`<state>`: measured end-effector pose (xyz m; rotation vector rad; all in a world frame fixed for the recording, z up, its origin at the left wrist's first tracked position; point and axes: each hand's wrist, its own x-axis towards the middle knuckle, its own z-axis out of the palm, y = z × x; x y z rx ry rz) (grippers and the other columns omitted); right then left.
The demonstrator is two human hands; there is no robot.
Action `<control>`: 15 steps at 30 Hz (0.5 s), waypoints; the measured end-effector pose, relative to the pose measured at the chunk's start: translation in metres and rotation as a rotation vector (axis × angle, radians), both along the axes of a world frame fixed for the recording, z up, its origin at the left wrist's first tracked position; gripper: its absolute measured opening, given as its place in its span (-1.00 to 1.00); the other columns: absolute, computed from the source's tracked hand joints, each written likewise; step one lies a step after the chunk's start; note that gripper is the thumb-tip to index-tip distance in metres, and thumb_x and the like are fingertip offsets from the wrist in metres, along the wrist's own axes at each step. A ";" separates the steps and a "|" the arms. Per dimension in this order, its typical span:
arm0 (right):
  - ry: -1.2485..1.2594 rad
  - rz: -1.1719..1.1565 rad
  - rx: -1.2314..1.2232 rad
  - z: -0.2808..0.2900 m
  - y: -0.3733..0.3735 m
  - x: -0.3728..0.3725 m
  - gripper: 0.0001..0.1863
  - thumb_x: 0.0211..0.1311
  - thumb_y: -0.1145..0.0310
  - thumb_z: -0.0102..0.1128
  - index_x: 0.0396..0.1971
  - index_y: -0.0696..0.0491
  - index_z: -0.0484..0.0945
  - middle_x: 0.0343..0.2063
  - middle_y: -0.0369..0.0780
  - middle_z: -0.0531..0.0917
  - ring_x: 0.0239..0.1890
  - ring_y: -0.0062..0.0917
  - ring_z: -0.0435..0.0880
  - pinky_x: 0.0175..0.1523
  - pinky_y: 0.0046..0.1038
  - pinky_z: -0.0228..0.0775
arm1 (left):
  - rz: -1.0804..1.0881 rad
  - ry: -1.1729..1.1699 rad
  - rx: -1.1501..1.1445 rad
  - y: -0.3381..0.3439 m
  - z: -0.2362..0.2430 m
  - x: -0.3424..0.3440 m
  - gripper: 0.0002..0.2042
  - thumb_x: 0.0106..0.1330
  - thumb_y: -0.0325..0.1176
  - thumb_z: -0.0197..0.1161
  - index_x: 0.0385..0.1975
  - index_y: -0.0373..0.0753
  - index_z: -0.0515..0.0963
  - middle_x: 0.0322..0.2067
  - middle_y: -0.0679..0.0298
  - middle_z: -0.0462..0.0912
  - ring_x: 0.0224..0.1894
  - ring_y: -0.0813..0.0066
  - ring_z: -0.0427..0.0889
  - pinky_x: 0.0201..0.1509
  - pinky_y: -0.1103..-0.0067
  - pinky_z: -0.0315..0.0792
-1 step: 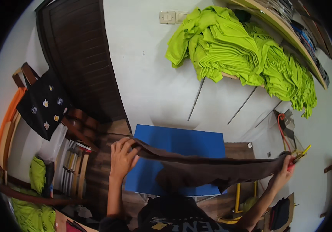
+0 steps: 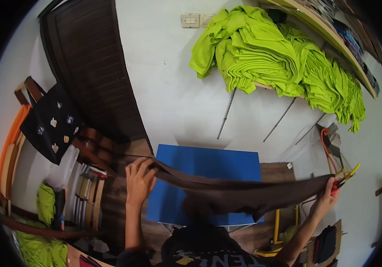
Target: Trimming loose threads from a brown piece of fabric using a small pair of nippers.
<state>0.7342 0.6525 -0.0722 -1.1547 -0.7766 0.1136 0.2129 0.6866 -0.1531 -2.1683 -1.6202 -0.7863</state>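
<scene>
A long dark brown cloth (image 2: 240, 193) is stretched out flat in front of me, above a blue table (image 2: 208, 164). My left hand (image 2: 140, 180) grips its left end with the fingers curled over the edge. At the far right, my right hand (image 2: 328, 196) pinches the other end with the arm held out. Something yellow and red (image 2: 346, 174) shows just beyond the right fingers; I cannot tell what it is. The cloth sags slightly in the middle and hides part of the table's near edge.
Stacks of folded lime-green garments (image 2: 266, 53) fill a wall shelf above. A dark wooden door (image 2: 93, 66) stands at the left, and a black tote bag (image 2: 51, 122) hangs beside it. More green cloth (image 2: 44, 204) lies at the lower left. An orange cable (image 2: 326, 151) hangs at the right.
</scene>
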 end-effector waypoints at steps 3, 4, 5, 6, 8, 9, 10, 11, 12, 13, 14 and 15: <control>0.106 -0.069 0.159 0.017 0.003 0.012 -0.81 0.30 0.19 0.21 -0.28 -0.01 0.53 -0.57 -0.50 0.42 -0.62 -0.86 0.27 -0.56 -0.71 0.00 | -0.017 -0.011 -0.010 0.016 -0.022 -0.004 -0.74 -0.08 -0.45 0.31 -0.31 -0.12 0.61 -0.08 0.36 0.53 0.08 0.32 0.41 0.10 0.33 0.24; 0.129 -0.038 0.225 0.012 0.004 0.021 -0.77 0.28 0.16 0.23 -0.26 0.01 0.53 -0.48 -0.46 0.49 -0.55 -0.85 0.36 -0.51 -0.71 0.11 | -0.066 -0.037 -0.022 0.021 -0.025 0.004 -0.76 -0.07 -0.48 0.30 -0.33 -0.14 0.61 -0.09 0.34 0.53 0.09 0.32 0.40 0.11 0.33 0.23; 0.207 -0.119 0.150 0.008 0.006 0.020 -0.77 0.28 0.17 0.23 -0.28 0.03 0.53 -0.48 -0.46 0.47 -0.51 -0.85 0.34 -0.45 -0.70 0.14 | -0.084 -0.054 -0.041 0.025 -0.020 0.020 -0.80 -0.04 -0.53 0.23 -0.37 -0.17 0.61 -0.10 0.33 0.54 0.08 0.30 0.41 0.11 0.33 0.23; 0.187 -0.205 0.023 0.000 0.014 0.007 -0.75 0.26 0.17 0.26 -0.26 0.03 0.53 -0.47 -0.46 0.47 -0.48 -0.85 0.35 -0.42 -0.72 0.14 | -0.101 -0.043 -0.045 0.031 -0.021 0.029 -0.80 -0.04 -0.53 0.23 -0.37 -0.17 0.61 -0.10 0.33 0.54 0.08 0.30 0.41 0.11 0.33 0.23; -0.202 0.086 -0.155 -0.014 0.016 -0.008 -0.74 0.25 0.24 0.28 -0.19 0.07 0.53 -0.51 -0.50 0.42 -0.53 -0.88 0.27 -0.51 -0.75 -0.02 | 0.027 -0.018 -0.082 0.045 -0.030 0.041 -0.79 -0.01 -0.58 0.18 -0.37 -0.18 0.61 -0.10 0.33 0.54 0.07 0.27 0.42 0.10 0.35 0.24; -0.141 0.111 -0.162 -0.012 0.015 -0.011 -0.75 0.25 0.25 0.28 -0.20 0.08 0.52 -0.51 -0.50 0.42 -0.53 -0.89 0.26 -0.51 -0.76 -0.04 | 0.083 -0.021 -0.118 0.047 -0.043 0.037 -0.80 0.02 -0.58 0.16 -0.34 -0.22 0.61 -0.12 0.28 0.55 0.06 0.21 0.45 0.10 0.32 0.26; -0.078 0.138 -0.168 -0.008 0.016 -0.013 -0.76 0.25 0.27 0.27 -0.20 0.09 0.52 -0.52 -0.50 0.42 -0.54 -0.90 0.26 -0.52 -0.76 -0.06 | 0.079 -0.008 -0.120 0.047 -0.055 0.031 -0.80 0.02 -0.58 0.16 -0.34 -0.22 0.61 -0.12 0.28 0.55 0.06 0.21 0.45 0.10 0.32 0.26; -0.043 0.079 -0.146 -0.006 0.019 -0.011 -0.76 0.26 0.27 0.27 -0.21 0.09 0.51 -0.53 -0.51 0.40 -0.57 -0.89 0.23 -0.54 -0.77 -0.09 | 0.080 -0.142 -0.297 0.046 -0.067 0.025 -0.81 0.04 -0.56 0.16 -0.33 -0.24 0.62 -0.12 0.25 0.56 0.05 0.18 0.46 0.10 0.30 0.26; 0.065 0.070 -0.085 -0.005 0.024 -0.010 -0.76 0.25 0.26 0.27 -0.21 0.09 0.51 -0.54 -0.50 0.39 -0.59 -0.88 0.22 -0.54 -0.75 -0.09 | 0.071 -0.287 -0.479 0.047 -0.074 0.029 -0.82 0.07 -0.53 0.16 -0.32 -0.25 0.62 -0.13 0.21 0.57 0.05 0.16 0.47 0.11 0.28 0.27; 0.172 0.054 -0.022 -0.009 0.031 -0.012 -0.75 0.25 0.26 0.27 -0.21 0.09 0.51 -0.55 -0.50 0.38 -0.60 -0.87 0.21 -0.54 -0.74 -0.08 | 0.039 -0.341 -0.478 0.047 -0.070 0.044 -0.79 0.11 -0.51 0.16 -0.24 -0.26 0.60 -0.13 0.17 0.59 0.04 0.14 0.50 0.12 0.26 0.28; 0.188 -0.050 -0.039 -0.018 0.041 -0.027 -0.71 0.23 0.24 0.29 -0.18 0.09 0.51 -0.55 -0.48 0.40 -0.59 -0.83 0.27 -0.51 -0.71 0.05 | 0.008 -0.313 -0.416 0.045 -0.070 0.057 -0.77 0.14 -0.51 0.15 -0.19 -0.25 0.58 -0.11 0.17 0.59 0.05 0.15 0.50 0.13 0.25 0.27; 0.144 0.048 -0.291 -0.018 0.031 -0.047 -0.70 0.21 0.22 0.31 -0.20 0.11 0.53 -0.51 -0.43 0.48 -0.52 -0.76 0.37 -0.43 -0.64 0.23 | -0.022 -0.286 -0.352 0.041 -0.074 0.071 -0.74 0.16 -0.51 0.14 -0.14 -0.24 0.57 -0.10 0.17 0.59 0.06 0.16 0.50 0.15 0.25 0.27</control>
